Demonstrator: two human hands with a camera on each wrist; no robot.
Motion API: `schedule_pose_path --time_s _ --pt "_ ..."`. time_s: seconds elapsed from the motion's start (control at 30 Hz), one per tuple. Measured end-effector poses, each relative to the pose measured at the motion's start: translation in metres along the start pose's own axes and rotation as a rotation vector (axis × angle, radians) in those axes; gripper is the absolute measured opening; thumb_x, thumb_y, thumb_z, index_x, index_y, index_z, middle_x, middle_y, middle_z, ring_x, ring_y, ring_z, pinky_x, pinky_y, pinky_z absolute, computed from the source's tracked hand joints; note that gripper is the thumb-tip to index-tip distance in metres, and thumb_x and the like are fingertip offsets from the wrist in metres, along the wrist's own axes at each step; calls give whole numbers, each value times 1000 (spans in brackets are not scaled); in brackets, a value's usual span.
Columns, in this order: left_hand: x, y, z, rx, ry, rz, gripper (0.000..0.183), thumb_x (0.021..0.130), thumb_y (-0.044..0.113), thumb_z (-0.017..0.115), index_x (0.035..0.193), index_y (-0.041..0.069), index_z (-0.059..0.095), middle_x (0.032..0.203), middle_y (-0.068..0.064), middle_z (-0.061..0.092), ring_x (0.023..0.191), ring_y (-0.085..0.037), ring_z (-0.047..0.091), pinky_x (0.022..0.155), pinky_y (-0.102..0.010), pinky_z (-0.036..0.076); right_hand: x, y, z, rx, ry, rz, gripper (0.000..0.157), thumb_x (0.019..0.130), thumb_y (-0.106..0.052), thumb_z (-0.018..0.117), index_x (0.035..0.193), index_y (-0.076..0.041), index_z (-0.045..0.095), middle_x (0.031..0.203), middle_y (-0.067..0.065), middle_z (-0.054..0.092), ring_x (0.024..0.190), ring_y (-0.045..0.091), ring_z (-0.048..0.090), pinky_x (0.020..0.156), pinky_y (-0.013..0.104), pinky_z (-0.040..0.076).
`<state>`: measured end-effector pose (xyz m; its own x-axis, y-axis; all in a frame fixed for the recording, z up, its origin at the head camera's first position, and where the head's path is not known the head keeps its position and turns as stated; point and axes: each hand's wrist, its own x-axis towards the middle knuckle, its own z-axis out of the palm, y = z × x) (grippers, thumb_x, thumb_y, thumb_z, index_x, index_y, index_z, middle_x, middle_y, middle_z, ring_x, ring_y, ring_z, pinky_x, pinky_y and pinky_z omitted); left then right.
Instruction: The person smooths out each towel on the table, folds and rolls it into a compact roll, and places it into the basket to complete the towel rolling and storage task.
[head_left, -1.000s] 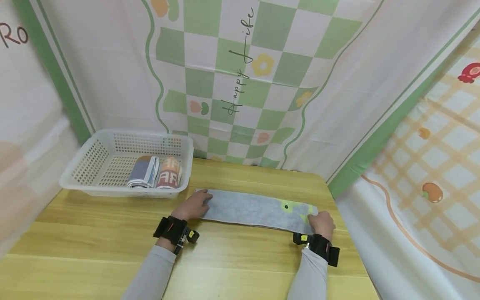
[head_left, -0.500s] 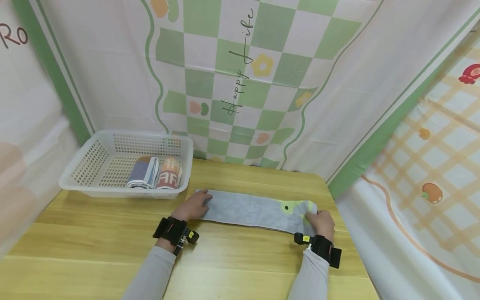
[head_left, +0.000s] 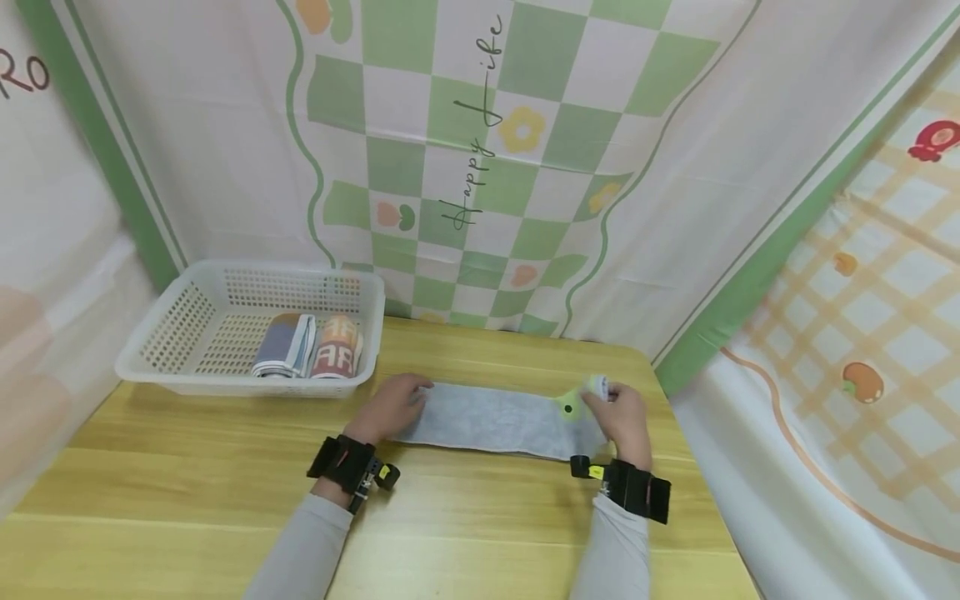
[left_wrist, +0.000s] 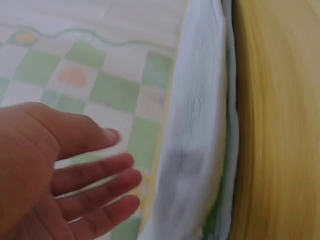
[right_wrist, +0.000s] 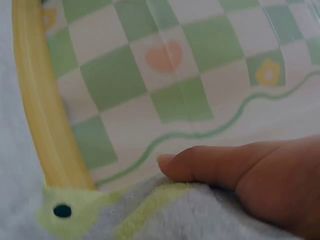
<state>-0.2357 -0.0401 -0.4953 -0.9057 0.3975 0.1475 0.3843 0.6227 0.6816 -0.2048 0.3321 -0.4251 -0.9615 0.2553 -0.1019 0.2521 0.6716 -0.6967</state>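
A long grey towel (head_left: pixel 487 418), folded into a strip, lies across the table in the head view. It has a yellow-green patch with a dark dot near its right end. My right hand (head_left: pixel 626 421) pinches that end and lifts it, curling it up and over to the left. In the right wrist view the thumb (right_wrist: pixel 200 165) lies along the raised grey cloth; the other fingers are hidden behind it. At the towel's left end is my left hand (head_left: pixel 390 407). The left wrist view shows its fingers (left_wrist: pixel 100 187) loosely extended beside the cloth, holding nothing.
A white perforated plastic basket (head_left: pixel 247 387) stands at the back left of the wooden table (head_left: pixel 450 525). Inside it are a blue-and-white rolled towel (head_left: pixel 277 348) and an orange-red one with letters (head_left: pixel 336 350). Printed curtains (head_left: pixel 480 167) hang behind and at both sides.
My right hand has moved up and slightly left, raising the towel's right end off the table and turning it over. The left hand stays at the left end.
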Motion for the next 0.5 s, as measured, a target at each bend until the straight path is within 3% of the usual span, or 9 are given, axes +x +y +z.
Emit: schedule_pose_path --time_s 0.23,0.4,0.5 --pt "7 27 16 -78 55 74 25 103 12 59 122 0 70 107 -10 74 93 -18 68 81 -36 57 2 -33 34 50 -20 -152 43 97 -28 67 121 7 63 106 24 65 78 24 62 59 29 50" --pt "7 44 27 -114 29 157 32 107 22 53 123 2 71 94 -8 75 79 -9 66 74 -29 56 1 -50 64 58 -45 -259 29 95 -21 70 110 3 67 97 19 68 77 23 62 61 30 50" --pt "6 48 32 -116 36 179 32 108 23 51 112 3 74 79 -5 72 65 -5 59 66 -25 51 0 -57 85 69 -104 -345 23 95 -18 70 108 2 68 97 16 69 82 24 64 67 33 53"
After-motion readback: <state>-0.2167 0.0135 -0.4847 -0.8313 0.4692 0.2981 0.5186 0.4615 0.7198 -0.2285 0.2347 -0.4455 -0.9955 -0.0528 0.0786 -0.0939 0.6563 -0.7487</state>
